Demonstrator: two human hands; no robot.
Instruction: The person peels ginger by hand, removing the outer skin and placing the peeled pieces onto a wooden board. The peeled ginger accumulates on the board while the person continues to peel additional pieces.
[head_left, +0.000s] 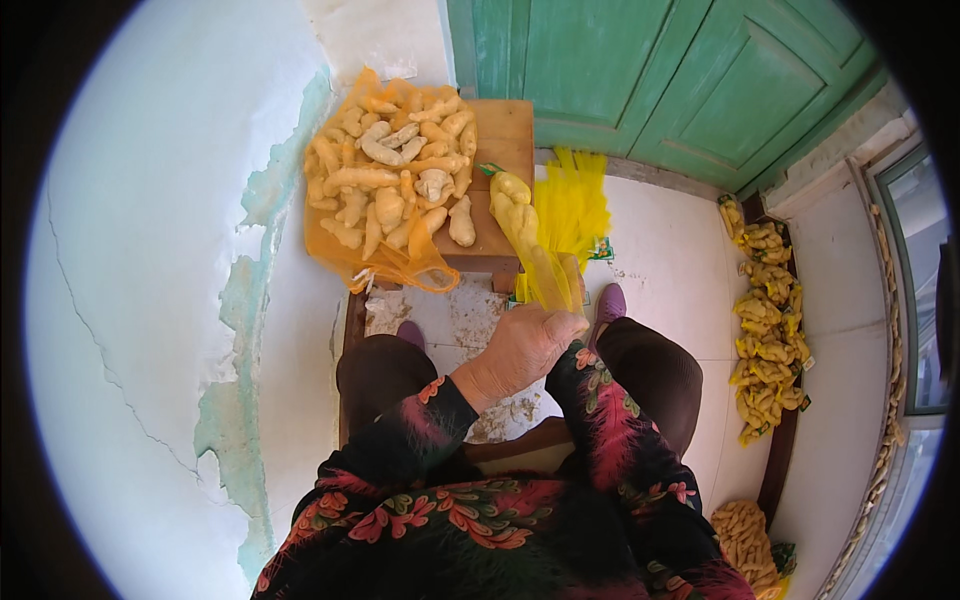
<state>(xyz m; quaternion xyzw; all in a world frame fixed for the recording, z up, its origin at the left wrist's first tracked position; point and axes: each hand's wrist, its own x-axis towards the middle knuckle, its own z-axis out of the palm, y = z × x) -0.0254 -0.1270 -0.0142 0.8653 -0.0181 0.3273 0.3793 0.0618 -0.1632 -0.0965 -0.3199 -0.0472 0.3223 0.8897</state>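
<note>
My left hand (525, 341) is closed on the gathered end of a yellow mesh bag (517, 217) that holds pale ginger-like roots and bears a green tag at its far end. Behind the mesh, my right hand (572, 281) shows in part, against the same bag; the left hand and the mesh hide most of it. The filled bag lies over the right edge of a low wooden stool (502, 139). On the stool's left, an orange mesh sack (431, 262) lies open, full of loose roots (360, 178). One root (461, 221) rests beside it.
A bundle of yellow mesh bags (574, 199) with green tags hangs at the stool's right side. Filled yellow bags (761, 322) line the right wall, with a larger pile of roots (742, 540) nearer. Green doors (600, 67) stand beyond; a peeling wall (150, 262) is at left.
</note>
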